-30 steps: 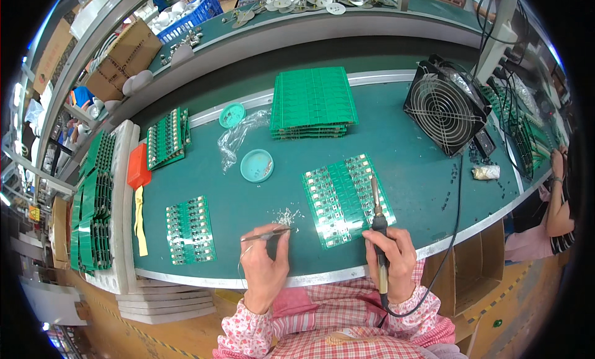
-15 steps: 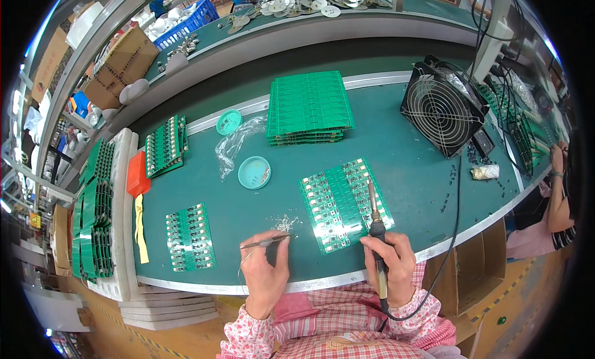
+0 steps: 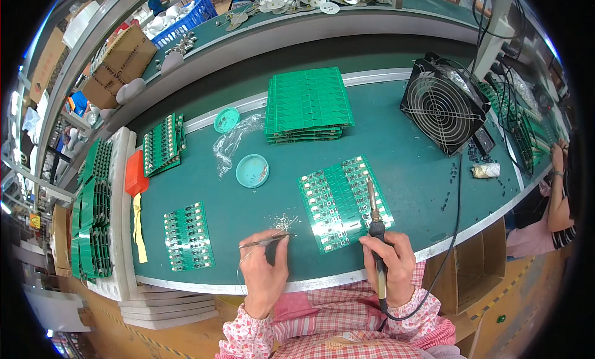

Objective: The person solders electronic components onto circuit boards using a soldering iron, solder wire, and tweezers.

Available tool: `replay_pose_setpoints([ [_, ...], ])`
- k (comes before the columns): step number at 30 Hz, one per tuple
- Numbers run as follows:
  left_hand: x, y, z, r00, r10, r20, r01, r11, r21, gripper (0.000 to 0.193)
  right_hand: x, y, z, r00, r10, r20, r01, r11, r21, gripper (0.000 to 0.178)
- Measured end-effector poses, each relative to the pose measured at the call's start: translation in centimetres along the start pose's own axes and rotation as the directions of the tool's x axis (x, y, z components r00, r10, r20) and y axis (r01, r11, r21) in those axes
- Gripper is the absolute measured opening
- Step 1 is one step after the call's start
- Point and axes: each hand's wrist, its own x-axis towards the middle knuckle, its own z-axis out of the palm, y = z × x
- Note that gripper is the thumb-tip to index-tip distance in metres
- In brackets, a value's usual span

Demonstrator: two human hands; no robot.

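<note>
My left hand (image 3: 263,273) is closed on a pair of tweezers (image 3: 265,240), their tips pointing right, just below a scatter of tiny pale components (image 3: 284,222). A thin wire (image 3: 239,273) loops down beside that hand. My right hand (image 3: 393,263) grips a soldering iron (image 3: 377,227) by its handle. Its metal tip slants up and away over the right part of a green circuit board panel (image 3: 338,201). Whether the tip touches the board, I cannot tell. Another, smaller populated panel (image 3: 188,237) lies farther left.
Behind stands a stack of green panels (image 3: 308,105). Two turquoise dishes, one a round tray (image 3: 253,171), and a crumpled plastic bag (image 3: 230,147) lie left of it. A black fan (image 3: 441,108) stands at right, the iron's cord (image 3: 457,216) nearby. Boards fill a foam rack (image 3: 127,223) at left.
</note>
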Motion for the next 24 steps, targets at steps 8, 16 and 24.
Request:
replay_pose_setpoints([
  [8,-0.1,0.1,0.0,1.000,0.025,0.012,-0.026,0.999,0.023,0.012,0.0,0.1,-0.1,1.000,-0.019,-0.021,0.019,1.000,0.008,0.047],
  [16,-1.4,1.9,1.4,0.989,0.053,0.140,-0.020,0.974,-0.227,0.018,-0.5,0.7,-0.4,0.994,-0.006,-0.112,0.031,0.976,0.217,0.028],
  [24,-1.3,1.8,2.2,0.985,0.106,0.134,-0.078,0.978,-0.194,0.019,-0.5,0.7,-0.5,0.996,-0.011,-0.090,0.031,0.974,0.222,0.027],
])
